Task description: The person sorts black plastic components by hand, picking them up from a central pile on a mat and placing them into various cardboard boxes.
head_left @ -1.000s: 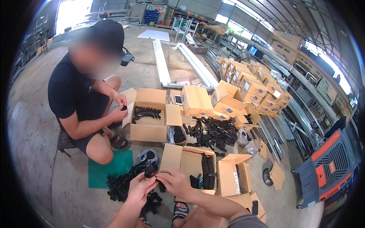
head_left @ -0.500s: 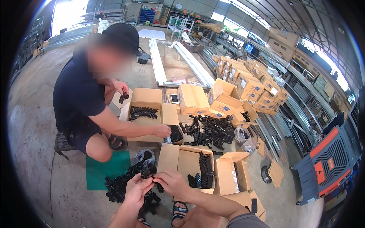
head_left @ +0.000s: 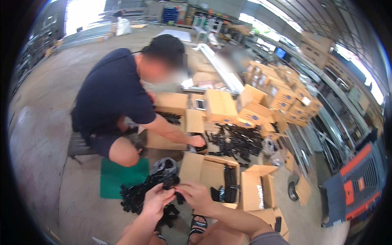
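Observation:
My left hand [head_left: 155, 201] is closed on a black plastic part [head_left: 170, 182] held up in front of me. My right hand [head_left: 193, 196] meets it there, its fingers pinched at the part's lower side; a dark piece shows beneath those fingers, too blurred to name. Below and left of my hands lies a heap of black plastic parts [head_left: 136, 195], with a clear plastic bag [head_left: 165, 164] behind it. Just beyond my right hand stands an open cardboard box [head_left: 212, 175] with black parts stacked in rows along its right side.
A co-worker [head_left: 112, 92] sits at the left on a low stool [head_left: 79, 146], one hand [head_left: 197, 141] at a small box of black parts. More loose black parts [head_left: 239, 141] cover the floor ahead. Stacked cartons [head_left: 281, 92] and an orange-grey machine [head_left: 359, 179] stand at right.
The whole view has shifted, so things sit farther right. The co-worker leans lower and forward, with the hand that held a black part now hidden. My hands stay together at the part.

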Demonstrator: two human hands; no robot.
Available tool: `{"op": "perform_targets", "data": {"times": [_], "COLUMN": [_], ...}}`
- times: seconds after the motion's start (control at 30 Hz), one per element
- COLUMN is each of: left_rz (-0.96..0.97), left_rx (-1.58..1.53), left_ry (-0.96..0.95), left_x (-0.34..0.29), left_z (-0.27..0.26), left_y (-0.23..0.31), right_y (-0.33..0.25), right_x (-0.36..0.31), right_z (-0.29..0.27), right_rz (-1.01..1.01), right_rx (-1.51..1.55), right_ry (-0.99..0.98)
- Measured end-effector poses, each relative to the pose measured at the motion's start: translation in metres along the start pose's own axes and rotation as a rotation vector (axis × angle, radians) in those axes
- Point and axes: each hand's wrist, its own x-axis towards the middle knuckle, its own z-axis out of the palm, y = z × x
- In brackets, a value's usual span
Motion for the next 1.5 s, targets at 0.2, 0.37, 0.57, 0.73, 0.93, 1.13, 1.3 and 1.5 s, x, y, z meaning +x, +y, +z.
{"op": "perform_targets", "data": {"times": [0.2,0.37,0.57,0.73,0.93,1.13,1.3,1.5], "left_rz": [-0.030,-0.023,-0.027,-0.006,-0.003,0.003,-0.004,0.004], "left_rx": [-0.001,-0.004,-0.019,0.007,-0.014,-0.016,-0.012,-0.004], "left_ry": [-0.059,-0.047,-0.039,-0.048,-0.067,-0.069,-0.069,-0.065], "left_x": [0.016,0.013,0.006,0.007,0.011,0.010,0.011,0.009], "left_z": [0.005,-0.011,-0.002,-0.002,-0.005,-0.004,-0.005,-0.006], "left_y": [-0.013,-0.015,-0.011,-0.012,-0.015,-0.015,-0.015,-0.014], "right_y": [0.007,-0.005,-0.004,-0.003,-0.003,-0.002,-0.003,0.000], "right_x": [-0.004,0.003,0.001,-0.001,-0.001,0.000,0.003,-0.001], "right_z": [-0.017,-0.004,-0.008,-0.007,-0.007,-0.008,-0.008,-0.002], "right_rz": [-0.046,-0.010,0.046,0.018,-0.004,0.030,0.058,0.151], "right_rx": [-0.089,-0.024,0.016,0.053,0.016,0.030,0.023,0.106], "right_ry": [0.033,0.039,0.038,0.073,0.076,0.070,0.065,0.079]}}
